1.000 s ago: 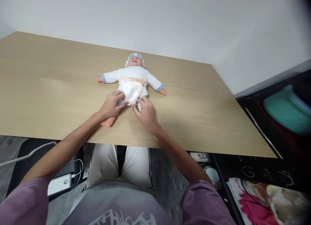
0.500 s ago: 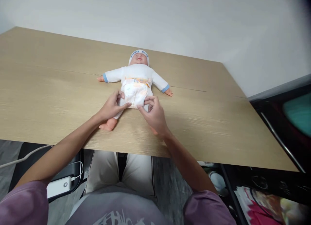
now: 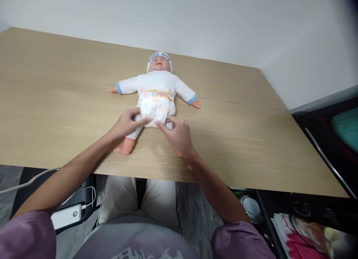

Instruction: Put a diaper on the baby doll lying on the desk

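Observation:
A baby doll (image 3: 157, 83) in a white top and cap lies on its back on the wooden table (image 3: 56, 113), arms spread. It wears a white diaper (image 3: 155, 106) with an orange pattern. My left hand (image 3: 126, 124) is wrapped round the doll's leg at the diaper's lower left edge, fingers closed. My right hand (image 3: 178, 134) covers the doll's other leg, its fingers pinching the diaper's lower right edge. One bare doll foot (image 3: 122, 149) pokes out below my left hand.
A white wall rises behind the table. A dark shelf unit (image 3: 324, 139) with a teal object stands at the right. Under the table's near edge are my legs, a white power bank (image 3: 67, 215) with cables, and a small cup (image 3: 250, 205).
Both hands stayed at the diaper's lower edge, shifting their fingers slightly along the leg openings. The camera view moved a little, so the doll sits higher in the frame.

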Demonstrator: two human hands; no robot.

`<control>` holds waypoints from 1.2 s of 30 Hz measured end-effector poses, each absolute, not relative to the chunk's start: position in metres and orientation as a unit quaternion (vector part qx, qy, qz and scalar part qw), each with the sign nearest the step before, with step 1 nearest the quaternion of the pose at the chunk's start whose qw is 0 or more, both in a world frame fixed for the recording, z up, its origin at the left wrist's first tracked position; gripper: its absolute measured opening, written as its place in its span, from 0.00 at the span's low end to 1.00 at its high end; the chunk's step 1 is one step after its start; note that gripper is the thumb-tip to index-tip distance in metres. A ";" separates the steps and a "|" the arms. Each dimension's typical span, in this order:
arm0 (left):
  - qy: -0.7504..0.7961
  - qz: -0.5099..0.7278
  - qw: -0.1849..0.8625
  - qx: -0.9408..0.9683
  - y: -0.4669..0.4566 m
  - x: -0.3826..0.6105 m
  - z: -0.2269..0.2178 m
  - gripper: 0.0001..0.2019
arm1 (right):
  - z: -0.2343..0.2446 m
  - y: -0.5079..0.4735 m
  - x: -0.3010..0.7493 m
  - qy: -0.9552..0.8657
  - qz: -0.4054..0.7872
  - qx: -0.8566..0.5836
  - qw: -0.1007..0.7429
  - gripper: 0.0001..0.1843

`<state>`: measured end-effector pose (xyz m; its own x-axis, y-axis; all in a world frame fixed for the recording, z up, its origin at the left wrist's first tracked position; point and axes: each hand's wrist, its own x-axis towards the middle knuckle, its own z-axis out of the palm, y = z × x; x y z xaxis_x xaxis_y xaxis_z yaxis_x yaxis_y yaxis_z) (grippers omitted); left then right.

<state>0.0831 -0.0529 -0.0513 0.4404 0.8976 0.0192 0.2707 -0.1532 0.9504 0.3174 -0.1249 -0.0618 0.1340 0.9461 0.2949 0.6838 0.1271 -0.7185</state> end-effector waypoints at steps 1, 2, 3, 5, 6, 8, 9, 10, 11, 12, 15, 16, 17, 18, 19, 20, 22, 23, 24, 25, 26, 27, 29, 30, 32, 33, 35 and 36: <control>0.416 0.324 0.523 0.670 -0.052 0.083 -0.052 0.24 | -0.062 -0.124 0.317 -0.632 0.176 -0.640 0.399 0.23; 0.408 0.332 0.550 0.648 -0.050 0.083 -0.053 0.25 | -0.062 -0.123 0.318 -0.624 0.193 -0.639 0.406 0.25; 0.402 0.339 0.576 0.626 -0.049 0.083 -0.055 0.26 | -0.062 -0.123 0.318 -0.615 0.212 -0.636 0.415 0.26; 0.393 0.345 0.626 0.579 -0.048 0.082 -0.056 0.27 | -0.062 -0.122 0.319 -0.596 0.246 -0.629 0.434 0.27; 0.388 0.348 0.645 0.559 -0.047 0.082 -0.056 0.27 | -0.063 -0.122 0.319 -0.589 0.254 -0.627 0.442 0.27; 0.384 0.353 0.668 0.530 -0.048 0.082 -0.054 0.27 | -0.064 -0.123 0.320 -0.581 0.255 -0.626 0.452 0.27; 0.384 0.357 0.672 0.523 -0.049 0.082 -0.053 0.27 | -0.065 -0.124 0.320 -0.580 0.249 -0.627 0.457 0.26; 0.386 0.360 0.673 0.518 -0.051 0.083 -0.052 0.27 | -0.066 -0.124 0.320 -0.581 0.238 -0.627 0.461 0.25; 0.388 0.365 0.671 0.515 -0.052 0.083 -0.051 0.27 | -0.067 -0.125 0.320 -0.584 0.223 -0.624 0.469 0.24; 0.390 0.370 0.669 0.513 -0.053 0.084 -0.050 0.27 | -0.069 -0.125 0.320 -0.587 0.205 -0.621 0.478 0.24; 0.395 0.389 0.655 0.514 -0.056 0.087 -0.052 0.27 | -0.075 -0.124 0.323 -0.591 0.164 -0.613 0.498 0.20; 0.397 0.395 0.645 0.519 -0.056 0.088 -0.054 0.27 | -0.078 -0.124 0.324 -0.591 0.157 -0.614 0.499 0.19; 0.399 0.399 0.637 0.526 -0.057 0.088 -0.056 0.28 | -0.080 -0.123 0.325 -0.594 0.154 -0.615 0.495 0.18; 0.400 0.401 0.630 0.531 -0.057 0.089 -0.057 0.28 | -0.082 -0.123 0.326 -0.599 0.151 -0.615 0.489 0.16; 0.400 0.400 0.627 0.535 -0.057 0.088 -0.057 0.28 | -0.083 -0.124 0.328 -0.607 0.148 -0.614 0.483 0.15; 0.400 0.397 0.626 0.539 -0.057 0.086 -0.056 0.28 | -0.084 -0.126 0.329 -0.615 0.146 -0.611 0.476 0.13; 0.402 0.380 0.625 0.551 -0.056 0.080 -0.052 0.27 | -0.083 -0.133 0.334 -0.630 0.151 -0.604 0.464 0.12; 0.407 0.370 0.616 0.564 -0.056 0.075 -0.048 0.28 | -0.080 -0.138 0.337 -0.636 0.159 -0.600 0.459 0.12; 0.416 0.358 0.597 0.585 -0.055 0.068 -0.044 0.27 | -0.078 -0.143 0.341 -0.641 0.172 -0.595 0.452 0.14; 0.427 0.345 0.571 0.610 -0.053 0.062 -0.039 0.27 | -0.074 -0.148 0.346 -0.646 0.186 -0.592 0.444 0.16; 0.440 0.334 0.537 0.637 -0.050 0.055 -0.035 0.26 | -0.070 -0.152 0.352 -0.650 0.198 -0.591 0.436 0.17; 0.453 0.326 0.496 0.665 -0.045 0.049 -0.032 0.26 | -0.066 -0.153 0.360 -0.652 0.202 -0.592 0.428 0.18; 0.475 0.321 0.392 0.720 -0.029 0.040 -0.029 0.25 | -0.060 -0.147 0.379 -0.654 0.176 -0.601 0.425 0.19; 0.485 0.321 0.332 0.743 -0.019 0.037 -0.029 0.25 | -0.058 -0.139 0.389 -0.655 0.144 -0.605 0.429 0.19; 0.507 0.316 0.207 0.775 0.008 0.038 -0.033 0.27 | -0.059 -0.110 0.409 -0.659 0.064 -0.613 0.430 0.20; 0.519 0.304 0.155 0.784 0.023 0.041 -0.036 0.29 | -0.062 -0.092 0.418 -0.663 0.024 -0.618 0.421 0.22; 0.544 0.265 0.095 0.790 0.053 0.050 -0.042 0.33 | -0.071 -0.051 0.431 -0.670 -0.029 -0.638 0.378 0.29; 0.554 0.242 0.086 0.791 0.066 0.057 -0.044 0.34 | -0.077 -0.030 0.434 -0.673 -0.040 -0.648 0.353 0.33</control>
<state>0.0565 0.0660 -0.0437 0.2676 0.9194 0.2883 0.8360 -0.3703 0.4050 0.4342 -0.0303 -0.0767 0.0900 0.8446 0.5278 0.9015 0.1562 -0.4035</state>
